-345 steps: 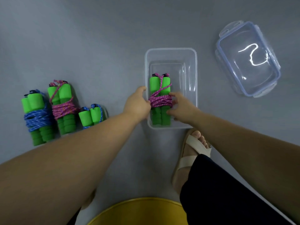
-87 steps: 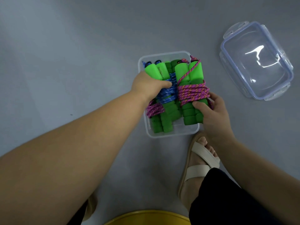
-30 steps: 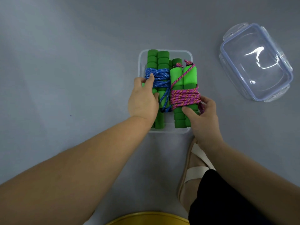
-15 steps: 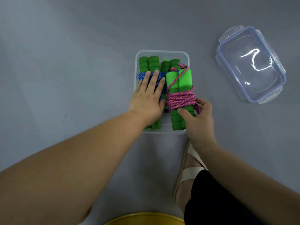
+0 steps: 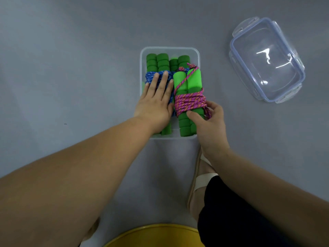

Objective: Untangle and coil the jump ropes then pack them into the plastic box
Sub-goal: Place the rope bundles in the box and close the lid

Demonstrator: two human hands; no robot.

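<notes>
The clear plastic box (image 5: 142, 56) stands on the grey floor, filled with coiled jump ropes with green foam handles. My left hand (image 5: 155, 102) lies flat with straight fingers on the blue-roped bundle (image 5: 150, 76) in the box's left half. The pink-roped bundle (image 5: 189, 99) lies on top of the right half, sticking up above the rim. My right hand (image 5: 209, 118) grips its near end, thumb on the handles and fingers curled round the right side. More green handles (image 5: 173, 62) show underneath at the far end.
The box's clear lid (image 5: 266, 59) with blue rim lies upside down on the floor to the right. A sandalled foot (image 5: 201, 177) is just below the box. A yellow round rim (image 5: 151, 236) sits at the bottom edge.
Over the last seconds both bundles came down into the box. My left hand flattened from gripping to pressing on the blue bundle. My right hand keeps its hold on the pink one.
</notes>
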